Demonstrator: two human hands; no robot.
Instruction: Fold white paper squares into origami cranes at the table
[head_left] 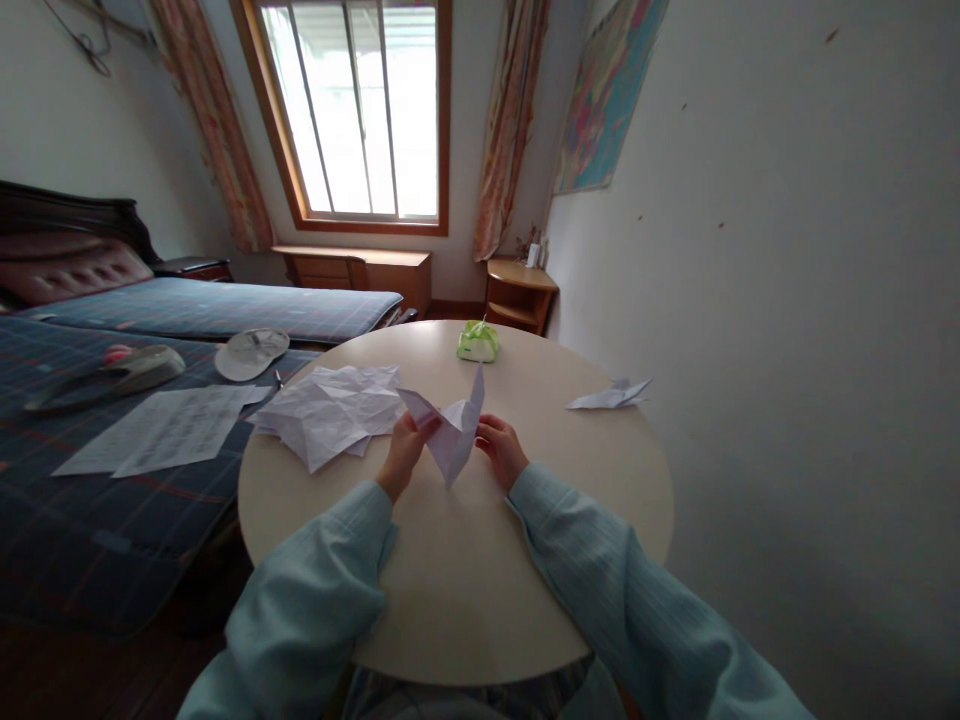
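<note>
A folded white paper figure with two pointed flaps rising to either side is held above the round table. My left hand is closed on its left side, thumb and fingers pinching the paper. At the right edge, my right hand has its fingers curled against the paper, closed on it too. Just left of my left hand lies a pile of creased white paper sheets. Another folded paper figure rests near the table's right edge.
A green packet of tissues stands at the table's far side. Along the left is a bed with printed sheets, a white cap and a bag-like item. A white wall closes off the right.
</note>
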